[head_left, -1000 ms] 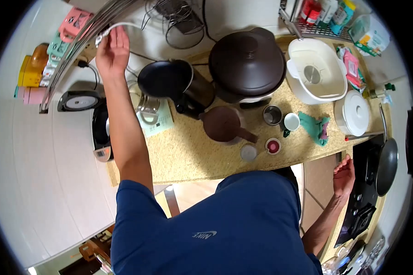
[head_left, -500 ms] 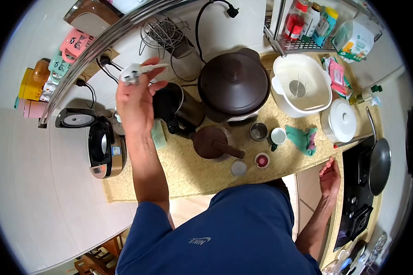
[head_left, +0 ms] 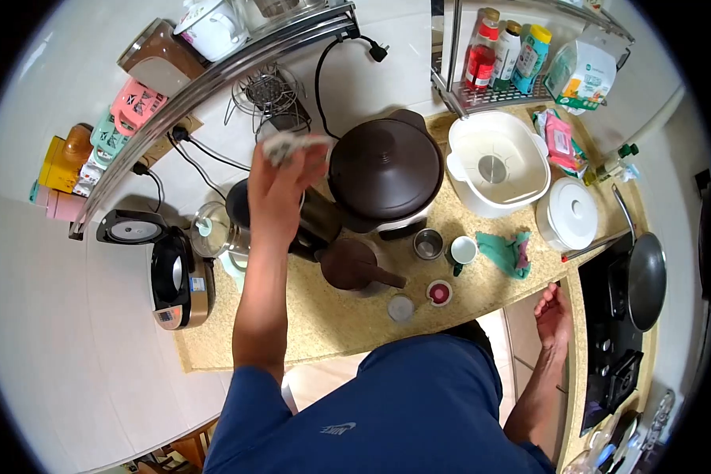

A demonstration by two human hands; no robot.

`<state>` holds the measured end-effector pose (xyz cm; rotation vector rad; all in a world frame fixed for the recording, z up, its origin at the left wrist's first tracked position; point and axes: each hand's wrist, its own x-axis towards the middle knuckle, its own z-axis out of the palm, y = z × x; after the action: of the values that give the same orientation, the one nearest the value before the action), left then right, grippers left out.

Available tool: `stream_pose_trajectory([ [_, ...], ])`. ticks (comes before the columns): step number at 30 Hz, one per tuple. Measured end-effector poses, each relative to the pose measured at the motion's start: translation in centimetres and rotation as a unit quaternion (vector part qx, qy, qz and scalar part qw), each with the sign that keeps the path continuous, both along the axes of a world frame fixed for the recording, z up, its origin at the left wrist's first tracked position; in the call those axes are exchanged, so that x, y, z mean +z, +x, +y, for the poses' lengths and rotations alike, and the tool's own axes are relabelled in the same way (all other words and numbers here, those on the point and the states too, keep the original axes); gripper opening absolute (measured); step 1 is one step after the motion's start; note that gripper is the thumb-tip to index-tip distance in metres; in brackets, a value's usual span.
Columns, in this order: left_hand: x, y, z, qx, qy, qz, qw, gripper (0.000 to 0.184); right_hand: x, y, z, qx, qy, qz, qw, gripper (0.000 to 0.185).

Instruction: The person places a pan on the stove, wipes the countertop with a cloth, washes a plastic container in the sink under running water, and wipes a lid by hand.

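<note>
My left hand [head_left: 275, 193] is raised above the left part of the counter, its fingers closed on a white power plug [head_left: 283, 147] that is smeared by motion. Below that hand, a dark electric kettle [head_left: 317, 225] is partly covered by my wrist. To the hand's right sits a large dark brown lidded pot [head_left: 383, 170]. A brown pitcher [head_left: 347, 265] with a long handle stands nearer to me. Low beside the counter's front edge, my right hand [head_left: 554, 317] hangs with loosely bent fingers and holds nothing.
An open rice cooker [head_left: 180, 280] and a glass jar [head_left: 212, 231] stand left. A metal cup [head_left: 428, 244], a white mug [head_left: 463, 250], a green cloth [head_left: 504, 254] and a white basin [head_left: 498, 201] lie rightward. A pan [head_left: 648, 280] rests on the black stove. Metal shelf rails [head_left: 213, 75] overhang the back.
My left hand has moved right with the plug, from beside the wall sockets to nearer the brown pot. The camera view has shifted a little. My right hand still hangs by the counter edge.
</note>
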<state>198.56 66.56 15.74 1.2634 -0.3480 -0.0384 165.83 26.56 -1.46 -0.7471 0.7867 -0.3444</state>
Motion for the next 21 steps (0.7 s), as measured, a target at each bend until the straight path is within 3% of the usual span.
stream_pose_trajectory([
  [2,0.2,2.6,-2.6,-0.038,-0.032,0.017,0.999,0.021,0.4,0.6,0.4,-0.001,0.001,-0.006,1.0,0.023],
  [8,1.4,8.3,-13.1,-0.13,-0.113,-0.077,0.982,0.026,1.0,0.0,0.5,0.004,0.002,-0.027,1.0,0.024],
  [12,4.2,7.2,-18.2,-0.235,-0.161,-0.109,0.952,0.023,0.8,-2.0,-0.4,-0.034,0.01,-0.019,0.999,0.024],
  [14,5.7,6.4,-19.8,-0.377,-0.223,-0.122,0.891,0.025,1.1,-2.2,-0.9,-0.048,0.006,-0.019,0.999,0.024],
  [16,7.5,3.1,-21.1,-0.374,-0.228,-0.091,0.894,0.031,1.6,-1.2,-1.7,-0.023,-0.036,0.007,0.999,0.027],
  [18,7.8,0.5,-22.2,-0.456,-0.259,0.082,0.847,0.037,2.8,1.6,-2.3,0.005,-0.137,0.05,0.989,0.036],
  [20,7.8,-3.6,-23.7,-0.456,-0.197,0.094,0.863,0.039,4.3,5.7,-2.6,0.039,-0.255,0.069,0.964,0.04],
  [21,7.2,-5.6,-24.3,-0.476,-0.166,0.046,0.863,0.036,5.6,7.8,-2.3,0.072,-0.304,0.02,0.95,0.047],
])
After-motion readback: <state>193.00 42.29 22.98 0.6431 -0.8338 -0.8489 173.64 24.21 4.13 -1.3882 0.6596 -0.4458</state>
